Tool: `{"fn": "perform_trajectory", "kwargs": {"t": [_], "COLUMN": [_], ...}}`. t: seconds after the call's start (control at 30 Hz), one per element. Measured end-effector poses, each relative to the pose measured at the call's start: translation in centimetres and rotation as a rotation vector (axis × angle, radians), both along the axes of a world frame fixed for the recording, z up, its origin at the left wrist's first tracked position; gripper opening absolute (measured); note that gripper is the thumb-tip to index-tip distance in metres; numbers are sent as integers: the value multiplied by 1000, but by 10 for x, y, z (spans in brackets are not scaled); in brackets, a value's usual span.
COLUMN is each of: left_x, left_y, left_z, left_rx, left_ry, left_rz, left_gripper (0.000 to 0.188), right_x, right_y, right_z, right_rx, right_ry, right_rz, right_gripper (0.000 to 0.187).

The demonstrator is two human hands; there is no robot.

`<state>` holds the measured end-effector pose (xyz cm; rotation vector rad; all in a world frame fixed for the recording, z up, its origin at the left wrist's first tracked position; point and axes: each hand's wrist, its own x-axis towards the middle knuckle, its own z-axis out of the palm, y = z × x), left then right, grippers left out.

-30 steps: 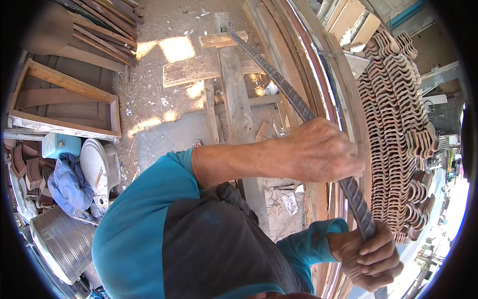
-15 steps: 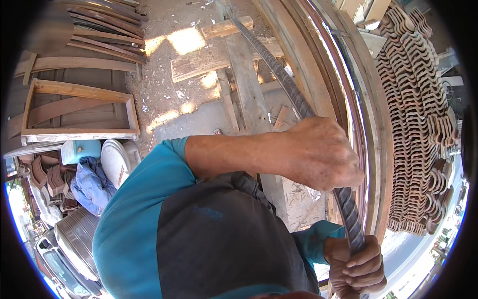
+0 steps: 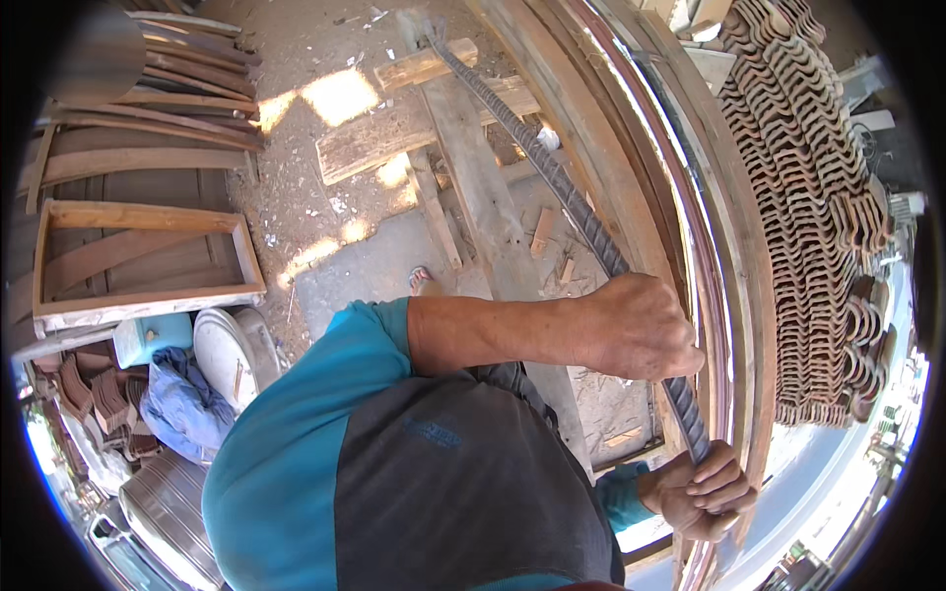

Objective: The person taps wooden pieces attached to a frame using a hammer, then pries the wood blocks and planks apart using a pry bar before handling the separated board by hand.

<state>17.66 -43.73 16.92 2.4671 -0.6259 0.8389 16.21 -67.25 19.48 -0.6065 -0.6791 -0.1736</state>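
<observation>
A long ribbed steel bar (image 3: 552, 167) slants from the far middle down to the lower right, in both my hands. My left hand (image 3: 645, 327) reaches across my body and is closed in a fist around its middle. Lower down, near its close end, the fingers of my right hand (image 3: 702, 492) wrap around it. The far end lies by a short wood block (image 3: 426, 65) on a long grey plank (image 3: 483, 177); blur hides its exact tip. A wider pale board (image 3: 370, 143) crosses under that plank.
Long timbers (image 3: 631, 187) run along my right, with stacked clay roof tiles (image 3: 798, 236) beyond. At left are a wooden frame (image 3: 148, 304), curved wood strips (image 3: 197, 74), a white round lid (image 3: 225, 355) and blue cloth (image 3: 182, 409). A sandalled foot (image 3: 421, 280) shows on the floor.
The view has shifted, so the surroundings sit farther left. My left hand has come slightly nearer, still gripping the bar, and the foot shows more. Both hands keep their hold.
</observation>
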Motion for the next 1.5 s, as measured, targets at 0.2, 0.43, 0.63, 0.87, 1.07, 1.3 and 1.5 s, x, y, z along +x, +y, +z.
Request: {"fn": "perform_trajectory", "kwargs": {"t": [0.2, 0.43, 0.63, 0.87, 1.07, 1.3, 1.5], "left_x": [-4, 15, -1, 4, 3, -9, -7], "left_y": [-4, -12, 13, 40, 13, -5, -7], "left_z": [0, 0, 5, 49, -8, -55, -59], "left_rx": [15, -76, -40, -71, -59, 109, -5], "left_ry": [32, 12, -3, 85, -60, 244, 51], "left_rz": [-92, -114, -203, -506, -374, -368, -434], "left_gripper": [14, 13, 8, 6, 12, 11, 9], "right_x": [-15, -64, -19, -32, -29, -36, -49], "right_y": [37, -14, 40, 62, 35, 2, 22], "right_z": [6, 59, 108, 147, 80, 24, 44], "right_rx": [-199, -1040, -2393, -2220, -2250, -2380, -2342], "right_ry": [275, -378, -597, -593, -507, -434, -180], "right_rz": [-366, -207, -723, -745, -880, -909, -735], "right_gripper": [34, 49, 34, 48, 54, 64, 54]}}
